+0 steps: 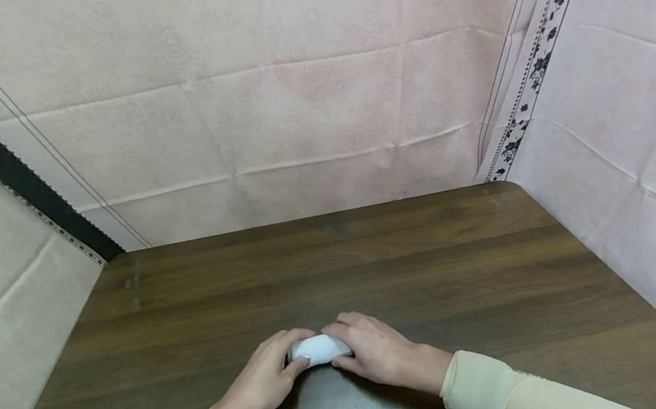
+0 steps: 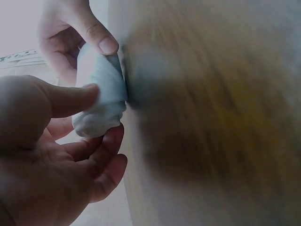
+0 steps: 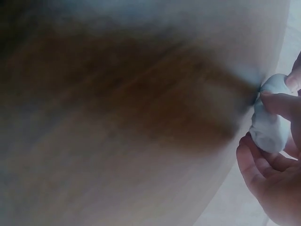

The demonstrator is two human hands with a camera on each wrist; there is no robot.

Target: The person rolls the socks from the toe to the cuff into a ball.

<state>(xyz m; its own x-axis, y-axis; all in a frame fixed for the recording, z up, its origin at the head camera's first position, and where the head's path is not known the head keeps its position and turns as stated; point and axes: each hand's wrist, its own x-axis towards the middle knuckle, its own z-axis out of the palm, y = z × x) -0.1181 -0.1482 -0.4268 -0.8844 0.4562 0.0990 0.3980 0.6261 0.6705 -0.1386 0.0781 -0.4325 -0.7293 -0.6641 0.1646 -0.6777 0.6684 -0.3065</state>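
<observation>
A small white cloth roll (image 1: 321, 349), with a fine fabric weave, lies near the table's front edge between both hands. My left hand (image 1: 265, 378) grips its left end, thumb on the near side and fingers on the far side. At the opposite end, my right hand (image 1: 382, 353) holds it the same way. In the left wrist view, the cloth roll (image 2: 101, 87) has a bunched, folded end by the left fingers. The right wrist view shows the roll's (image 3: 273, 125) other end, also puckered, between the right thumb and fingers.
The brown wood-grain table (image 1: 325, 268) spreads out beyond the hands. Pale patterned cloth hangs behind it (image 1: 289, 111) and along the left and right sides, the right one (image 1: 624, 139) with a black floral border. A dark strip (image 1: 9, 160) runs down the left corner.
</observation>
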